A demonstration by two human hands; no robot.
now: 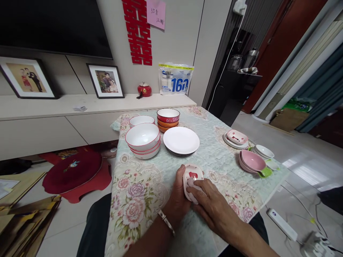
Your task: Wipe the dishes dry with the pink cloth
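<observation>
A small white dish [193, 170] with a red pattern is tilted up in front of me. My left hand [180, 194] is closed around its left edge, with the thumb at the rim. My right hand [211, 200] lies over the dish's face, its fingers pressing a pale, crumpled cloth [192, 184] against it. The cloth is mostly hidden under the fingers. Beyond my hands stands a stack of white plates [181, 140]. To its left are white bowls with red rims [142, 137], and behind it red and orange bowls [168, 116].
At the table's right side sit a rectangular pink dish [237, 136] on plates, pink bowls [253, 160] and small white bowls [264, 151]. A flowered cloth [136, 207] covers the table. A red stool [73, 173] stands on the left; a power strip [282, 224] lies on the right floor.
</observation>
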